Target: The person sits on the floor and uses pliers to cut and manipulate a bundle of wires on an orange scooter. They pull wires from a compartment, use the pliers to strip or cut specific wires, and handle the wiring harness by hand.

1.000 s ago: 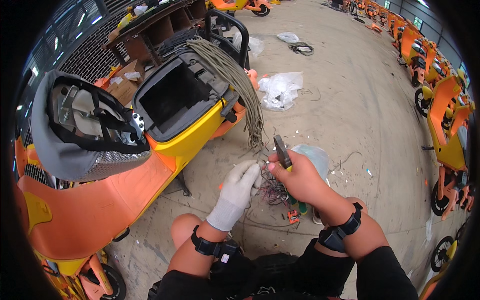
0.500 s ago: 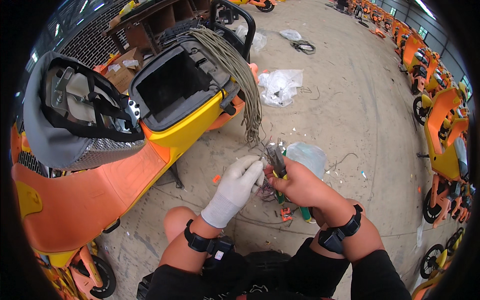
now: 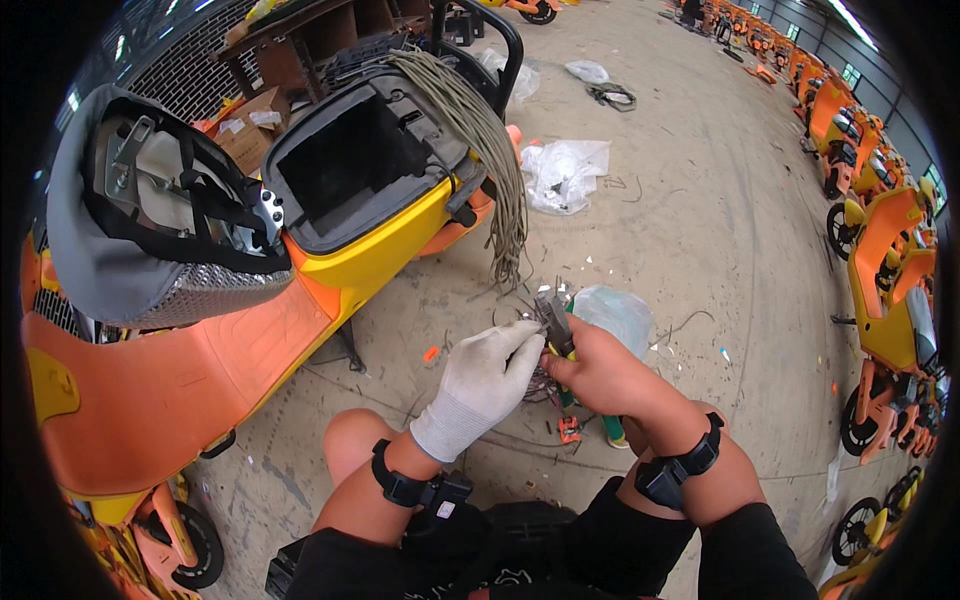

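Gripping pliers (image 3: 551, 315) in bare right fingers (image 3: 588, 347), curled snug round them, with the head upward. Pinching with gloved left fingers (image 3: 517, 352), tips together just beside the pliers; cannot tell on what. Noting wires (image 3: 540, 387) just below the fingers, bag (image 3: 618, 313) just beyond the right, rope (image 3: 495, 170) farther beyond the left.

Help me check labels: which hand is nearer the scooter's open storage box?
Left. The gloved left hand is below and right of the storage box in view; the right hand, holding pliers, is farther right.
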Demonstrator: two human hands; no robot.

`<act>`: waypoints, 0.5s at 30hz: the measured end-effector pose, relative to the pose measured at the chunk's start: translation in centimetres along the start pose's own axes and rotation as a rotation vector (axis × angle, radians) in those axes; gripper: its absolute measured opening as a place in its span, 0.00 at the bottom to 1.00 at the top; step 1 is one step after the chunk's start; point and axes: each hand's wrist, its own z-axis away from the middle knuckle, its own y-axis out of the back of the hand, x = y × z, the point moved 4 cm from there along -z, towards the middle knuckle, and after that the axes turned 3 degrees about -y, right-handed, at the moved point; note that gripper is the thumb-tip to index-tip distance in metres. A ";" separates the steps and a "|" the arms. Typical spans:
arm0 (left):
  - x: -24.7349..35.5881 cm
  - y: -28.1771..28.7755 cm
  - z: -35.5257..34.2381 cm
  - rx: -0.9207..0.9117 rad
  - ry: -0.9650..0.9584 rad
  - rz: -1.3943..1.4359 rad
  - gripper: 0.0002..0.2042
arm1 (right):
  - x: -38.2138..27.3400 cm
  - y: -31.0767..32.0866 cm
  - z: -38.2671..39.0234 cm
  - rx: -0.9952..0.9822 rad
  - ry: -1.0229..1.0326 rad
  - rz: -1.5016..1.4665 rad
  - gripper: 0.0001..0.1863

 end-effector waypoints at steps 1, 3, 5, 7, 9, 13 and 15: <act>0.1 0.0 0.0 0.001 -0.015 -0.003 0.11 | 0.3 0.0 0.0 0.016 0.011 0.023 0.25; 0.0 0.1 0.1 0.010 -0.038 -0.010 0.10 | 0.1 -0.1 -0.2 -0.023 0.000 0.036 0.27; 0.0 0.0 0.2 0.015 -0.104 -0.083 0.08 | -0.3 0.0 -0.2 -0.043 -0.034 0.067 0.28; 0.1 -0.1 0.3 0.031 -0.174 -0.146 0.06 | -1.1 0.2 0.1 -0.046 -0.092 0.116 0.29; 0.2 -0.4 0.6 0.057 -0.238 -0.196 0.04 | -0.3 -0.3 0.0 -0.002 -0.035 0.146 0.29; 0.1 -0.5 0.7 0.074 -0.249 -0.251 0.03 | -0.7 -0.5 0.0 -0.013 -0.047 0.141 0.28; 0.7 -0.4 0.7 0.064 -0.236 -0.273 0.04 | -0.3 -0.6 0.0 -0.008 -0.043 0.140 0.28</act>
